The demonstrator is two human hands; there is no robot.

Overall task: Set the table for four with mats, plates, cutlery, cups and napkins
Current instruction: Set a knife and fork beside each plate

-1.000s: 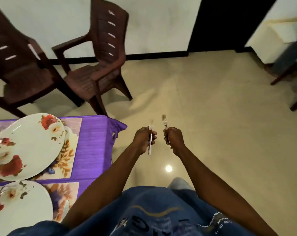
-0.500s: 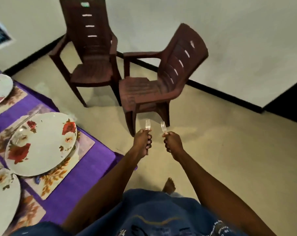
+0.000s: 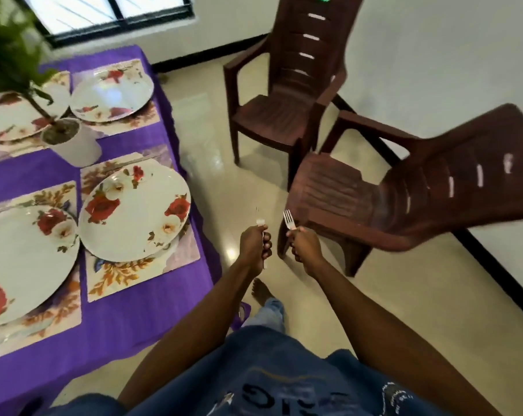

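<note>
Left hand [image 3: 255,246] grips blurred fork [image 3: 259,221]; right hand [image 3: 306,247] grips upright fork [image 3: 289,220]; both over open floor [image 3: 224,175] between table edge [image 3: 207,259] and chair [image 3: 404,193].

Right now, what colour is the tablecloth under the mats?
Purple, a plain solid colour. The tablecloth shows in the head view, the only one.

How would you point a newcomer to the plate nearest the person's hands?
Start at the purple-clothed table on the left. Four floral plates sit on mats around a white plant pot. The one meant, the near right plate, lies by the table's right edge, closest to the left hand, and is the only near plate wholly in view.
</note>
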